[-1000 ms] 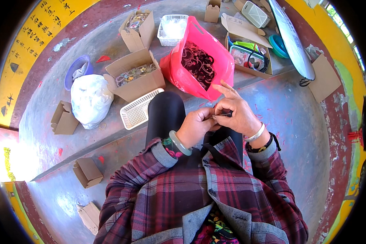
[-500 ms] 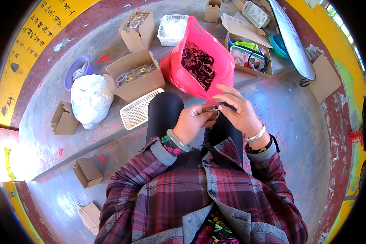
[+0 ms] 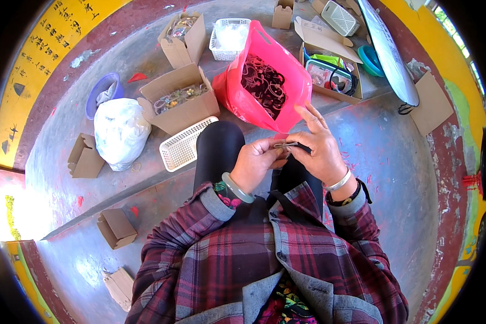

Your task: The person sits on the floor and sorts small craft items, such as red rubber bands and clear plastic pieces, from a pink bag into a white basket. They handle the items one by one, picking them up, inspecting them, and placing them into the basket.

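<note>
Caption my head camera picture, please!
Left hand and right hand pinch a thin tan strand near an open pink plastic bag.

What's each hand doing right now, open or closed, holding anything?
Left hand: closed in a pinch, holding a thin tan cord.
Right hand: pinching at the same cord.

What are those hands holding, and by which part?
The left hand and right hand pinch a thin tan strand; the exact spots are too small to tell.
</note>
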Available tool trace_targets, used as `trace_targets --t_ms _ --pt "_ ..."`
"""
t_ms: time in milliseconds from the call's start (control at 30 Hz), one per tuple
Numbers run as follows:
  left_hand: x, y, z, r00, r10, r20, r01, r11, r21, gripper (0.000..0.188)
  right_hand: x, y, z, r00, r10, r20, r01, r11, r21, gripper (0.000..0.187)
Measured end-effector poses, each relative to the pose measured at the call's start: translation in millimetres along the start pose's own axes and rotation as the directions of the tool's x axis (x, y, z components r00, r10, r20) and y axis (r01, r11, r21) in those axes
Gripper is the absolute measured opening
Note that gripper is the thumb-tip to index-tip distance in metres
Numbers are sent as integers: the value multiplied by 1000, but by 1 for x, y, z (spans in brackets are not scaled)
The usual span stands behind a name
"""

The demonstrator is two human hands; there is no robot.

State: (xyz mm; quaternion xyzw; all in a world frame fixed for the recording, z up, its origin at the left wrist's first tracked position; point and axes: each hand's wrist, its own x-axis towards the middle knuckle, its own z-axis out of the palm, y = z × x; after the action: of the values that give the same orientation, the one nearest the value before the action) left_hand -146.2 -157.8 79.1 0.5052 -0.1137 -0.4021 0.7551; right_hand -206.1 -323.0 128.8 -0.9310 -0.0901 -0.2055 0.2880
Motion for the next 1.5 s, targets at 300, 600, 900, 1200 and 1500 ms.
trace_targets --t_ms 300,600,900,1200,1500 --pt "5 0 -7 998 42 -51 -58 921 -386 21 -5 4 8 861 495 118 -490 743 457 24" --pt "1 -2 -4 997 80 -14 -80 942 -325 24 -11 16 29 887 452 92 -421 711 563 14" --pt "3 13 -8 814 581 -11 -530 750 395 32 -8 10 14 913 401 79 -372 735 567 5" --pt "2 14 -12 869 495 1 -398 698 595 13 -6 6 11 952 277 130 -301 774 557 5" --pt "1 16 -11 537 752 382 -576 -3 817 18 -5 1 13 906 375 197 -422 754 504 9"
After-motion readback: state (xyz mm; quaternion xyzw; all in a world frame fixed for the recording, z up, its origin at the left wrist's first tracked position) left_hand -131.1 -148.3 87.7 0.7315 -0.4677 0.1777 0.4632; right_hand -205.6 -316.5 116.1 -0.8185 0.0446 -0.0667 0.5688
